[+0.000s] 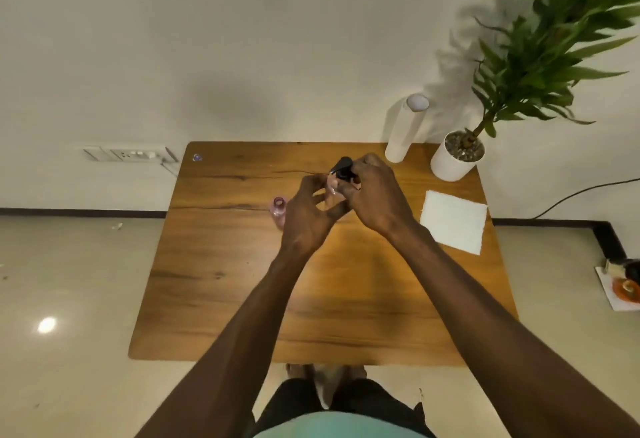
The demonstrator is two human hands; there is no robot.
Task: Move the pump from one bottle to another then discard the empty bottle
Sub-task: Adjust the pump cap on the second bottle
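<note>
the black pump [343, 167] sits on top of a clear bottle [333, 189] just above the middle of the frame. the right hand [375, 195] is closed around the pump's collar, looks like it's twisting it, while the left hand [311, 218] wraps the bottle body so it can't spin. can't tell if it's going on or coming off. a pink bottle [279, 207] with an open neck waits just left of the hands on the wooden table [221, 282], handy for the swap. a white napkin [453, 221] lies at right, probably for drips.

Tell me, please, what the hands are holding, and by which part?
The left hand steadies the clear bottle by its body; the right hand grips the black pump at its collar.
</note>
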